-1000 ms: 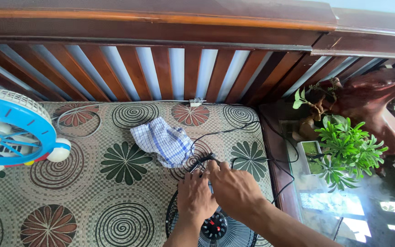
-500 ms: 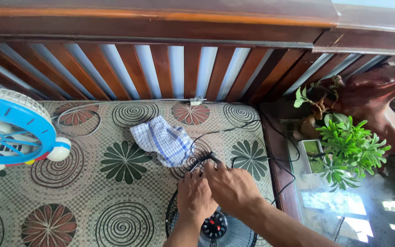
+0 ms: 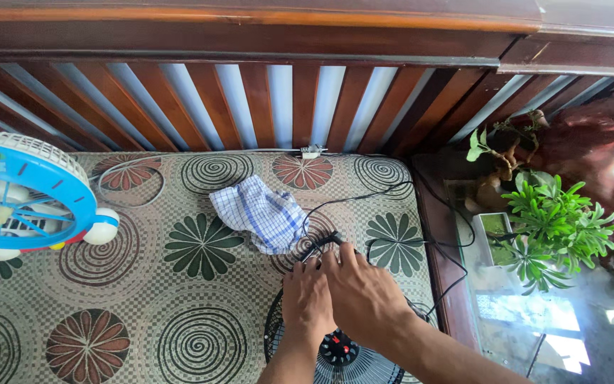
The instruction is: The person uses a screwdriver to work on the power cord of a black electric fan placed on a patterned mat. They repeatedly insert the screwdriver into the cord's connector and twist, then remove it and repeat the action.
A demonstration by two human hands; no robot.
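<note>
A black fan (image 3: 341, 355) with a wire grille and a red-marked hub lies flat on the patterned cushion (image 3: 143, 299) at the bottom centre. My left hand (image 3: 307, 302) rests palm down on its far rim, fingers curled over the top. My right hand (image 3: 364, 295) lies beside it, partly over the left, with fingertips at the spot where a black cable (image 3: 364, 206) meets the fan. Whether either hand grips the rim or the cable is hidden under the fingers. A crumpled blue-and-white checked cloth (image 3: 261, 213) lies just beyond the hands.
A blue-and-white small fan (image 3: 15, 192) stands at the left edge with a white cord (image 3: 133, 174) looping from it. A slatted wooden backrest (image 3: 250, 99) runs behind. To the right stand a green potted plant (image 3: 556, 224), a dark red carved piece (image 3: 591, 156) and a glass-topped table (image 3: 556, 320).
Both hands have stayed on the black fan's far rim. The fingers have shifted slightly at the cable end; the view has tilted a little.
</note>
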